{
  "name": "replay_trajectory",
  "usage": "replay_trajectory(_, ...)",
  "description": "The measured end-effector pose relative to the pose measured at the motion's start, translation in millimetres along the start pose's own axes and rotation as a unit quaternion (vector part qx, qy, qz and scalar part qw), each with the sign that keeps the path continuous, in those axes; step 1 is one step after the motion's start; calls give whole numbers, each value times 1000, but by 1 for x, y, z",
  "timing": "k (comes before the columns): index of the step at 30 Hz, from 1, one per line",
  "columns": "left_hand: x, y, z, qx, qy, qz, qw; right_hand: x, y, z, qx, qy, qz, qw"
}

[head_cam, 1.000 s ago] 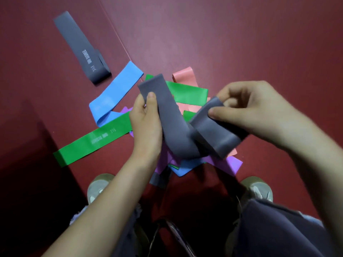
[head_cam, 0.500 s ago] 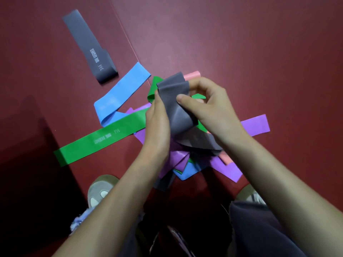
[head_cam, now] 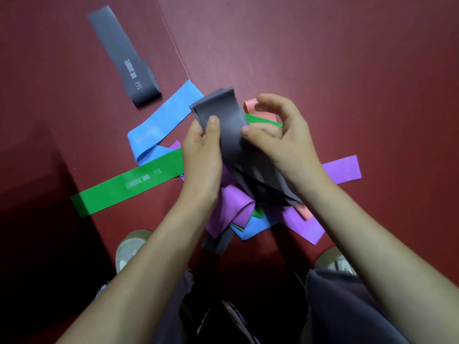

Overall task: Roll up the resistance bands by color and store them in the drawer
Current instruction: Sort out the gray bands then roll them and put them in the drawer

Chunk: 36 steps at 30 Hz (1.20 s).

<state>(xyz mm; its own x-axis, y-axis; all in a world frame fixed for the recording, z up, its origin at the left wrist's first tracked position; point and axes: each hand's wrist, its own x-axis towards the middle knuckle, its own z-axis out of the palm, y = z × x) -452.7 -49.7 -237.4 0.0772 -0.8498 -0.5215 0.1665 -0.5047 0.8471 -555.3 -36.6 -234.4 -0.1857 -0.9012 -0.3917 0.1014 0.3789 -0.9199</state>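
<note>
A folded grey resistance band (head_cam: 227, 120) is held above the pile, its tail hanging down toward my right wrist. My left hand (head_cam: 202, 155) pinches its left edge, thumb on the front. The thumb of my right hand (head_cam: 280, 137) presses on the band's right edge while the other fingers curl loosely behind it. Below lie a second grey band (head_cam: 124, 55) at the far left, a blue band (head_cam: 164, 120), a green band (head_cam: 129, 184), purple bands (head_cam: 342, 168), a pink band (head_cam: 250, 106) and another grey strip (head_cam: 218, 240). No drawer is in view.
The bands lie on a dark red floor (head_cam: 323, 58). My two shoes (head_cam: 131, 247) stand near the pile's lower edge, one on each side. A dark shadow covers the floor at the lower left.
Both hands have stayed close together on the grey band. The folded end now stands higher above my left thumb, and my right fingers have loosened from around the band.
</note>
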Motion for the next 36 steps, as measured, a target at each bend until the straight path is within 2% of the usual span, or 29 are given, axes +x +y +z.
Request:
replay_trajectory(2,2,0,-3,6,6,7,1000,1,8,-8,-30,-28,-1,999)
replay_trajectory(5,6,-3,-7,6,13,6,1000,6,20,-22,-183,-69,2,981)
replay_trajectory(8,9,-2,-8,4,7,5,1000,6,33,-34,-340,-94,14,936)
replay_trajectory(10,10,-3,-8,-3,5,2,1000,1,41,-38,-402,-86,0,912)
replay_trajectory(12,10,-4,-8,-9,7,0,1000,-3,42,-37,-425,-70,-15,902)
replay_trajectory(17,12,0,-9,-18,9,-1,1000,-9,45,-29,-318,-86,34,944)
replay_trajectory(22,11,-3,-14,6,15,-10,1000,-8,51,-19,-381,-108,19,918)
replay_trajectory(24,12,-6,-19,-3,30,-11,999,-5,47,-13,-429,-140,31,892)
replay_trajectory(25,14,-7,-22,-1,44,-11,999,-3,43,-10,-479,-154,33,863)
replay_trajectory(28,20,-3,-33,-19,91,-21,995,3,24,3,-657,-168,-49,733)
replay_trajectory(29,22,-1,-37,-43,101,-29,994,8,16,9,-678,-166,-76,712)
replay_trajectory(30,25,0,-41,-61,108,-32,992,16,8,15,-673,-162,-94,716)
replay_trajectory(31,28,1,-46,-63,110,-28,991,26,3,22,-639,-154,-98,747)
replay_trajectory(32,30,1,-49,-46,109,-18,993,40,1,31,-573,-145,-88,802)
replay_trajectory(34,31,1,-54,1,97,9,995,68,-1,53,-389,-137,-9,911)
replay_trajectory(35,30,1,-55,17,91,16,996,80,-2,65,-308,-139,33,941)
replay_trajectory(36,29,1,-56,26,87,17,996,91,-2,77,-263,-144,57,952)
